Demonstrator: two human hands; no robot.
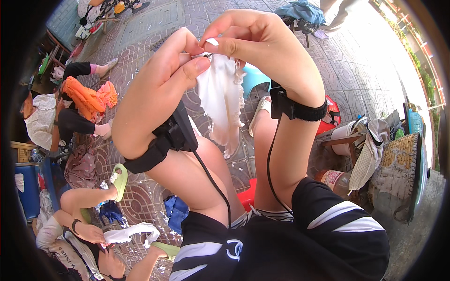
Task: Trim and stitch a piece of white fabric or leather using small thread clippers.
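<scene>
A piece of thin white cloth (pixel 219 100) with a ragged, frayed right edge hangs down in front of me, held up at its top. My left hand (pixel 161 82) is closed, pinching the cloth's upper left edge between thumb and fingers. Close beside it, my right hand (pixel 269 49) is bent over the top of the cloth, thumb and forefinger pinched together. A small white bit (pixel 212 41) shows at the right thumb's tip. Something small and dark lies between the fingertips; I cannot make out what it is. Both wrists wear black straps with cables.
Seated people are at my left, one with an orange cloth (pixel 89 98), another with a white cloth piece (pixel 133 232). White scraps lie scattered over the paved floor (pixel 143 194). A light-blue plastic stool (pixel 255 80) stands ahead. A woven basket (pixel 396 159) and a plastic bottle (pixel 335 181) are at right.
</scene>
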